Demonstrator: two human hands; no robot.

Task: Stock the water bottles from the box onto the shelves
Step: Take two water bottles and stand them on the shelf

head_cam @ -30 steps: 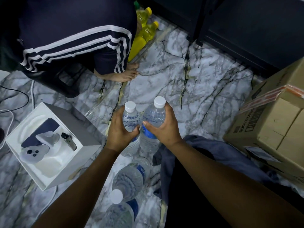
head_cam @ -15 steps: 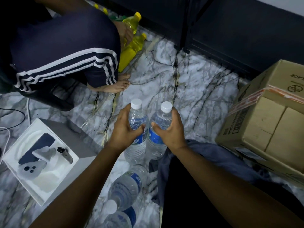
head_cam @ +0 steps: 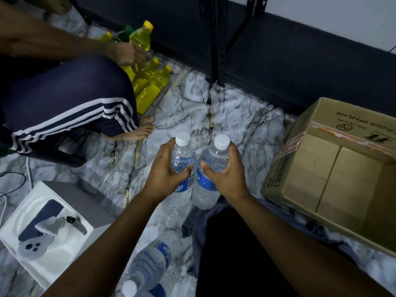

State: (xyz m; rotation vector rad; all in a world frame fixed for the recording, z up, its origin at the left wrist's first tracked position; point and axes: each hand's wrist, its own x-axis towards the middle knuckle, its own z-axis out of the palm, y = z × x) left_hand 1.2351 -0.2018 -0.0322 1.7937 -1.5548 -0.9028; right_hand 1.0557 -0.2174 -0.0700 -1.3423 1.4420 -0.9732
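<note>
Two clear water bottles with white caps and blue labels are upright side by side over the marble floor. My left hand (head_cam: 166, 173) grips the left water bottle (head_cam: 182, 166) around its upper body. My right hand (head_cam: 227, 174) grips the right water bottle (head_cam: 211, 189) the same way. Two more water bottles (head_cam: 150, 262) lie on the floor near my left forearm. The open cardboard box (head_cam: 330, 174) stands at the right. The black shelf unit (head_cam: 257, 52) runs along the wall ahead.
Another person crouches at the left, a hand on yellow oil bottles (head_cam: 150, 86) beside the shelf. A white box (head_cam: 42, 228) holding a controller and phone sits at the lower left, with cables near it. A grey cloth (head_cam: 214, 221) lies under my right arm.
Both hands have carried the two bottles a little forward toward the shelf, keeping them together. The view has tilted up, showing more of the shelf and box. The other person reached for the yellow bottles.
</note>
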